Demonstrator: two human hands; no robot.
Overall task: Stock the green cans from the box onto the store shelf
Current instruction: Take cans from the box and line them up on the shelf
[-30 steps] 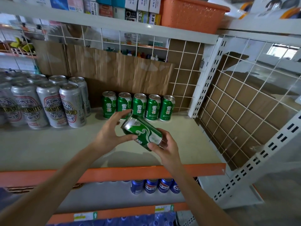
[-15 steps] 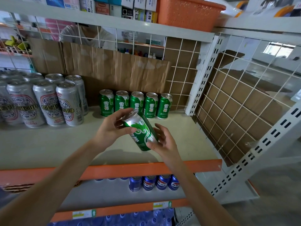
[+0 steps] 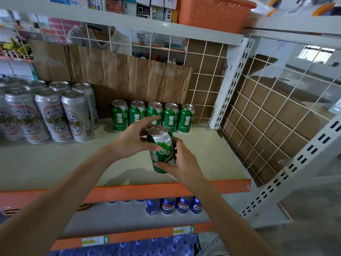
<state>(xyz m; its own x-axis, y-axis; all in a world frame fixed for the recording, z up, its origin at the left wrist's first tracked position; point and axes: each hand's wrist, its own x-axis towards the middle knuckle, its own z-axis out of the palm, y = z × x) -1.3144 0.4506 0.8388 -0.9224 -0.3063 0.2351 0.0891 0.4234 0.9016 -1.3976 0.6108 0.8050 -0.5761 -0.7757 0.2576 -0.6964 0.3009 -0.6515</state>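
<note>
I hold one green can nearly upright above the front part of the cream shelf. My left hand grips its upper half from the left. My right hand cups its lower half from the right. A row of several green cans stands at the back of the shelf against brown cardboard, just beyond the held can. The box is not in view.
Tall silver cans crowd the shelf's left side. White wire mesh walls the right side. An orange lip edges the shelf front. Blue cans sit on the shelf below. A person stands behind the mesh at the back.
The green can has turned from lying tilted to nearly upright between both hands, and it has moved slightly toward the back row.
</note>
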